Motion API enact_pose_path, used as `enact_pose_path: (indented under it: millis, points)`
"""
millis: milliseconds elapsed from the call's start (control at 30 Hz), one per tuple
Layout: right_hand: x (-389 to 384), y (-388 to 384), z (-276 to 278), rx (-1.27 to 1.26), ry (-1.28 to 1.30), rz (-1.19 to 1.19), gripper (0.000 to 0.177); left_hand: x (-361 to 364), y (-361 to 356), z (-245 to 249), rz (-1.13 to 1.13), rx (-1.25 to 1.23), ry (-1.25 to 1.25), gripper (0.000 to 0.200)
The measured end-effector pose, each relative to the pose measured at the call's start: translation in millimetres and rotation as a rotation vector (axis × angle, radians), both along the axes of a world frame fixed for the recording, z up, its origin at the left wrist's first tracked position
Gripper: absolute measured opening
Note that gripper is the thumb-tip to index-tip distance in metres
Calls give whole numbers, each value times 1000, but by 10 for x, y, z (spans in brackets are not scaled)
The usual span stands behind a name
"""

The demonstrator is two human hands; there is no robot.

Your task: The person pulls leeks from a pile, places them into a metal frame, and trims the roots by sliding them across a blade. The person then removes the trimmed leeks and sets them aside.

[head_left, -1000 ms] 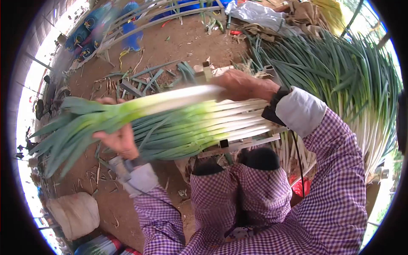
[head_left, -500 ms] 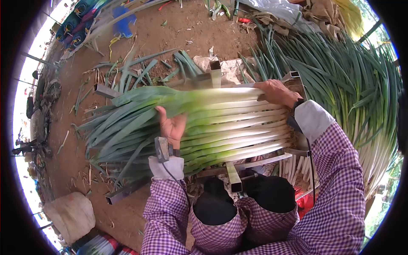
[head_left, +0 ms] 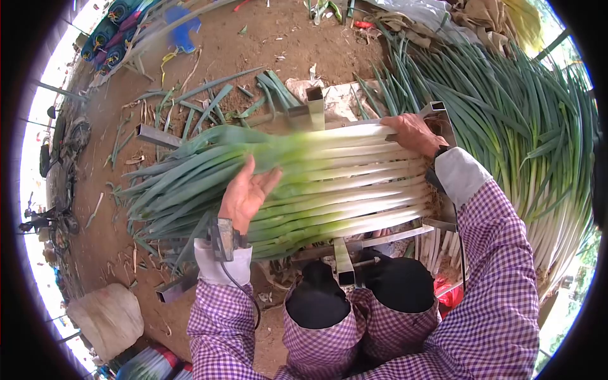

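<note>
Long green onions (head_left: 354, 171) lie side by side across a metal frame (head_left: 345, 269), white root ends to the right and leaves to the left. My right hand (head_left: 413, 134) is closed around the white end of the farthest stalk. A small dark flat piece shows by its thumb; its kind I cannot make out. My left hand (head_left: 250, 190) is over the leaves where green meets white, its palm turned up and its fingers apart. It grips nothing. The leaves just beyond it are blurred.
A large heap of green onions (head_left: 506, 120) lies on the right. Cut leaves (head_left: 209, 104) litter the dirt floor beyond the frame. A pale sack (head_left: 106, 320) sits at lower left, and a red bag (head_left: 448, 292) is beside my knee. Brown cloth and plastic sheeting (head_left: 437, 22) are at the back.
My left hand has moved slightly left and toward me, its palm turning further up. My right hand stays at the root end. The farthest stalk's leaves have shifted and are blurred.
</note>
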State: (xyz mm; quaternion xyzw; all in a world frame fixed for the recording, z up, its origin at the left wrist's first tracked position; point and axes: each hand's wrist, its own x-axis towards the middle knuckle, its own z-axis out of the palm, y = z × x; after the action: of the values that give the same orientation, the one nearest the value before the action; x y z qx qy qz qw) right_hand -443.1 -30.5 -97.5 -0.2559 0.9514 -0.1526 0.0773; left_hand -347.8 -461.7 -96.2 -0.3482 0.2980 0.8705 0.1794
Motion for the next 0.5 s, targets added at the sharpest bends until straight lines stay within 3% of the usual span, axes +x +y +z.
enact_pose_path:
  millis: [200,300,400,433,500]
  points:
    - [-28,121,-158,3,23,7,26,262,193,273,-252,-452,134,39]
    - [-30,106,-120,0,25,-6,25,282,209,278,-503,-923,175,40]
    - [-45,107,-203,1,20,-9,25,361,439,280,-469,-1722,760,50]
    - [-51,110,-214,17,14,-10,25,316,505,309,-431,-1939,969,65]
    - [-82,119,-194,54,2,-18,25,150,605,363,-509,-2090,1062,70]
